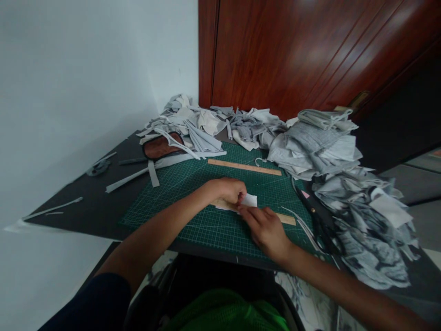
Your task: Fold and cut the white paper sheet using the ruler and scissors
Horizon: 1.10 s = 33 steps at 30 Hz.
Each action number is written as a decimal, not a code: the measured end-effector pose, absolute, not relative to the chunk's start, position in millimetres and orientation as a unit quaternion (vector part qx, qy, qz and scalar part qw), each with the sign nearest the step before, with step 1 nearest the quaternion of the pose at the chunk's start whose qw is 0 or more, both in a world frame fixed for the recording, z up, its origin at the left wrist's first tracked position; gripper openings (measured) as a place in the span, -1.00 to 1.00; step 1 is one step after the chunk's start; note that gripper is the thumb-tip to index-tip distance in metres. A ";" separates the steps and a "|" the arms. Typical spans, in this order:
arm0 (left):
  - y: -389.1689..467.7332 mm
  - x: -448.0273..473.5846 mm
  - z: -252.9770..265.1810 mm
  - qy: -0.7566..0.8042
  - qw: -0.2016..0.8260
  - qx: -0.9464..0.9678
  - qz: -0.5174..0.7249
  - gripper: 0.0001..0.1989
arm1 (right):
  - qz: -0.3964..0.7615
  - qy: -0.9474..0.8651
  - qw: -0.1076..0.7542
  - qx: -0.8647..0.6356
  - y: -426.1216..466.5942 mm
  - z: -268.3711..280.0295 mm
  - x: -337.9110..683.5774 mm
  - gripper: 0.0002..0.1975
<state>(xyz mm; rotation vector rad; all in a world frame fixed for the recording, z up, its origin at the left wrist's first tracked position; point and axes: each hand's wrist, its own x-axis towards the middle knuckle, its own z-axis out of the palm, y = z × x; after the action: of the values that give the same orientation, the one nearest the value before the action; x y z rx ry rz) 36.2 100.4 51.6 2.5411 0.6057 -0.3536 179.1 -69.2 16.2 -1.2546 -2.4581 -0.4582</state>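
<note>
A strip of white cloth [249, 200] lies on the green cutting mat [206, 225], with a wooden ruler [286, 219] across it. My left hand [231, 189] is bent down over the cloth at the ruler's edge, its fingers closed. Whatever may be in those fingers is hidden. From the near right, my right hand [269, 230] presses on the ruler and holds it down, its fingertips close to the left hand's. The middle of the ruler is covered by both hands.
Another wooden ruler [244, 167] lies farther back. Black scissors [319, 225] and thin cloth strips [303, 225] are on the right. Heaped grey and white cloth [313, 142] lines the back and right. A brown dark-edged piece [161, 146] sits back left, before the wall.
</note>
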 end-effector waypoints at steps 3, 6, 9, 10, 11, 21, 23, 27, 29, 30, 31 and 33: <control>101.5 36.3 52.4 0.219 0.258 0.932 -0.131 -0.88 | -0.018 -0.816 0.240 -0.525 -85.3 13.0 210.1 -0.41; 103.2 35.8 53.1 0.212 0.268 0.930 -0.134 -0.84 | -0.012 -0.763 0.305 -0.571 -91.8 5.7 235.7 -0.53; 104.5 35.1 53.9 0.207 0.272 0.930 -0.136 -0.84 | -0.041 -0.761 0.282 -0.583 -95.1 0.7 247.6 -0.55; 104.7 34.8 53.9 0.207 0.272 0.930 -0.136 -0.84 | -0.053 -0.764 0.271 -0.584 -96.8 -0.2 248.0 -0.54; 105.0 34.6 53.8 0.206 0.271 0.930 -0.136 -0.84 | -0.067 -0.765 0.265 -0.583 -98.7 -0.7 246.7 -0.55; 107.2 34.3 49.5 0.205 0.264 0.933 -0.132 -0.84 | -0.142 -0.770 0.220 -0.582 -95.8 -2.8 228.9 -0.69; 107.2 34.2 49.6 0.203 0.266 0.934 -0.130 -0.83 | -0.110 -0.776 0.209 -0.584 -91.3 -4.6 231.7 -0.68; 107.1 34.0 50.5 0.197 0.267 0.934 -0.131 -0.84 | -0.084 -0.783 0.175 -0.591 -85.9 -6.0 235.0 -0.64; 106.8 34.1 51.1 0.199 0.266 0.934 -0.132 -0.83 | -0.079 -0.785 0.168 -0.590 -84.0 -5.4 235.8 -0.59; 106.7 34.3 51.4 0.200 0.266 0.934 -0.132 -0.83 | -0.074 -0.786 0.168 -0.590 -83.1 -5.0 236.3 -0.58; 106.6 34.4 51.7 0.201 0.265 0.934 -0.132 -0.83 | -0.067 -0.787 0.171 -0.588 -82.3 -4.7 236.9 -0.58; 106.5 34.6 52.3 0.202 0.264 0.933 -0.135 -0.82 | -0.052 -0.787 0.187 -0.586 -81.1 -4.4 238.3 -0.60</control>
<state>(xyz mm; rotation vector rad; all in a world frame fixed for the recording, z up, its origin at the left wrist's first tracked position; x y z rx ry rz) 34.6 106.5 52.3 2.5239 0.5474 -0.3639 238.3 -81.1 -4.4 -1.6510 -2.2149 -0.1458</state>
